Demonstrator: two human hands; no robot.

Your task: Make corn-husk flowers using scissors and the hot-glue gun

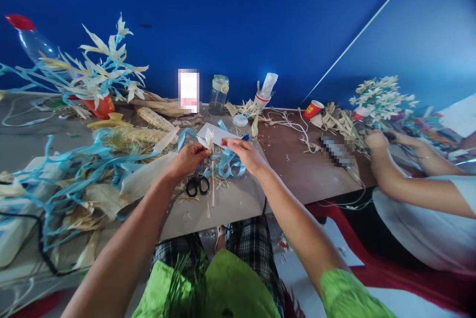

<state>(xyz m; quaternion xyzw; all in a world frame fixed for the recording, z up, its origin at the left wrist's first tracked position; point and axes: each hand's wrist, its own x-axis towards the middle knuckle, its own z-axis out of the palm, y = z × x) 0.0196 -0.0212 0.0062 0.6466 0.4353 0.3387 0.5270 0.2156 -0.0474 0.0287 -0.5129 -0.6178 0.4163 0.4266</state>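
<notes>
In the head view, my left hand (192, 156) pinches a small pale corn-husk flower (208, 137) just below its petals. A thin stick (213, 186) extends down below the flower. To the right, my right hand (243, 153) is held with its fingers stretched out, apart from the flower. Black-handled scissors (198, 186) lie on the table below my left hand. Loops of light blue ribbon (228, 165) are under my right hand. A white sheet (217, 135) lies behind both hands.
Dried husks and blue strips (59, 184) are heaped at left, near a red cup (100, 106) of husk flowers. Corn cob (153, 119), bottle (218, 94) and another red cup (313, 109) stand or lie behind. A co-worker's arms (409, 179) reach in at right.
</notes>
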